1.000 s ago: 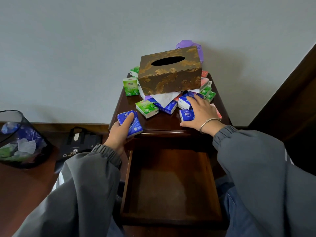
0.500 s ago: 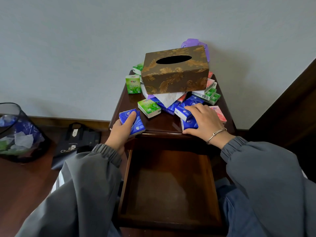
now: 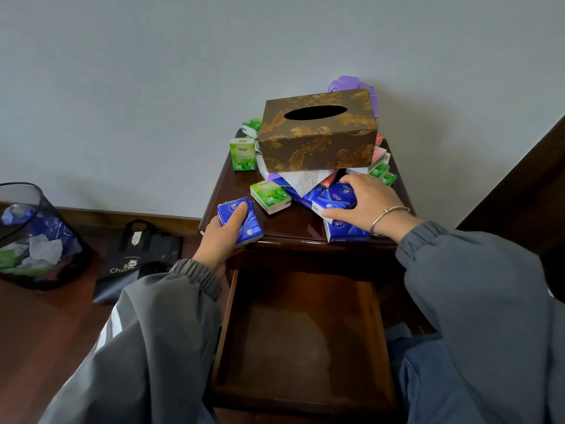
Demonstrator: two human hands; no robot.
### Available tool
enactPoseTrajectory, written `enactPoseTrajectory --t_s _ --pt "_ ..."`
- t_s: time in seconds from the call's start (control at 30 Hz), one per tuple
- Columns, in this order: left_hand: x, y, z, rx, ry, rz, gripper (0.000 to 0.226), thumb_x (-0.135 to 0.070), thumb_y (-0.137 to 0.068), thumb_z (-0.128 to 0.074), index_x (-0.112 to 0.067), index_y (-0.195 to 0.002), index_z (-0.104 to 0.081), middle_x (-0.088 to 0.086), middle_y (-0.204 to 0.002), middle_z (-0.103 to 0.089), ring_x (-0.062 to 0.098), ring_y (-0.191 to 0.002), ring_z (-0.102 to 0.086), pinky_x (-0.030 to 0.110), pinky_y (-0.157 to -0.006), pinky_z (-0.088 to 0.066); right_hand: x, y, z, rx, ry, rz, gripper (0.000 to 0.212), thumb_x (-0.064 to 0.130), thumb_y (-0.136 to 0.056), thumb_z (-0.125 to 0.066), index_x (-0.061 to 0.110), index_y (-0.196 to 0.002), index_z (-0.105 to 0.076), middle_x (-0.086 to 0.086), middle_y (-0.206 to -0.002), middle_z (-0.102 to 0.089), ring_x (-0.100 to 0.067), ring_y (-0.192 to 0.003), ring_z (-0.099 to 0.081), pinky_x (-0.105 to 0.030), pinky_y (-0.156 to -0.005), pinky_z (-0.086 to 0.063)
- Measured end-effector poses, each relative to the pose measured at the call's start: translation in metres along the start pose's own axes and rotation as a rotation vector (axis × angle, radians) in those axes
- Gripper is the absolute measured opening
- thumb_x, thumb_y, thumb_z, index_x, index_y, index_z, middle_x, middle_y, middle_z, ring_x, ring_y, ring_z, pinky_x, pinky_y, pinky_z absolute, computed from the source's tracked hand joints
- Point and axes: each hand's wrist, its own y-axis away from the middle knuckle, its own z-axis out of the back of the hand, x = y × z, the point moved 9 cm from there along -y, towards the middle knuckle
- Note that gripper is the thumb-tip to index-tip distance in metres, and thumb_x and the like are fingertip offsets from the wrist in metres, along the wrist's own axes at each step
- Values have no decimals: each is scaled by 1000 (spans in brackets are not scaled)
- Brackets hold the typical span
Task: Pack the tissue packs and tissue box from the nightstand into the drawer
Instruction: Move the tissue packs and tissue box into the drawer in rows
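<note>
The left hand point(image 3: 218, 237) grips a blue pack point(image 3: 246, 224) at the front left edge of the nightstand point(image 3: 293, 228), thumb across its top. The right hand point(image 3: 367, 203) curls over a second blue pack point(image 3: 334, 198) at the foot of the pile, thumb against its near side. The tissue box point(image 3: 318, 139) sits on top of the pile, and the drawer point(image 3: 305, 332) stands open below.

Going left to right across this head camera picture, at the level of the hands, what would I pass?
Mesh waste bin → black bag on the floor → left hand gripping a blue tissue pack → green tissue pack lying flat → second blue tissue pack, gripped by the right hand.
</note>
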Motion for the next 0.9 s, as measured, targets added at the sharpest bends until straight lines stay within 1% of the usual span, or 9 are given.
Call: enactPoseTrajectory --t_s 0.07,0.13,0.27,0.37,0.47,0.53,0.73,0.8,0.9 --pt "1 -1 1 -13 5 8 52 -54 -87 -58 -12 -117 -58 7 -95 -70 15 -78 -65 31 -81 -53 4 3 -2 -37 83 -98 98 90 -59 -40 20 -128 -44 -5 -127 -55 -28 -114 -53 -41 -91 -48" --pt "1 -1 1 -17 8 14 50 -54 -87 -58 -13 -116 -59 5 -92 -70 13 -76 -65 27 -72 -51 8 3 -9 -20 130 -175 106 92 -57 -38 16 -131 -42 -9 -130 -52 -32 -117 -49 -44 -93 -44" --pt "0 -1 1 -16 0 15 50 -54 -87 -57 -13 -115 -59 3 -88 -70 11 -73 -66 23 -65 -50 12 0 -12 -24 134 -251 94 77 -66 -58 14 -133 -38 -12 -134 -46 -34 -123 -42 -45 -94 -41" --pt "0 -1 2 -12 4 16 51 -54 -87 -58 -12 -116 -59 4 -88 -70 12 -72 -65 23 -64 -50 12 1 -6 -67 -12 -187 86 65 -66 -68 18 -132 -39 -8 -133 -47 -31 -123 -42 -44 -96 -41" --pt "1 -2 1 -3 34 12 53 -53 -87 -59 -11 -119 -59 6 -92 -70 13 -74 -65 25 -67 -51 6 7 9 -67 -234 -4 84 52 -65 -77 24 -135 -38 -2 -136 -46 -25 -127 -39 -43 -102 -39" --pt "3 -3 0 -4 42 8 54 -53 -87 -60 -11 -120 -58 7 -96 -70 14 -76 -66 26 -70 -52 -5 11 15 28 -275 60 84 42 -66 -80 30 -136 -37 0 -140 -41 -23 -130 -34 -41 -104 -36" --pt "1 -2 0 -3 34 -9 49 -53 -87 -59 -12 -114 -60 7 -93 -70 14 -73 -65 27 -70 -51 -7 20 -11 397 -73 183 75 20 -79 -73 32 -140 -33 5 -149 -29 -21 -137 -24 -35 -109 -26" --pt "1 -1 0 3 35 -12 50 -53 -88 -59 -11 -116 -60 8 -95 -70 15 -75 -65 29 -73 -53 -3 22 -13 438 -89 190 74 9 -82 -67 33 -142 -30 6 -153 -24 -18 -141 -21 -31 -109 -27" --pt "2 -2 0 5 48 1 51 -52 -88 -59 -12 -119 -58 10 -101 -70 17 -80 -66 31 -78 -53 -1 24 -11 456 -101 185 78 -1 -83 -58 34 -144 -26 6 -157 -13 -14 -144 -13 -20 -99 -28"
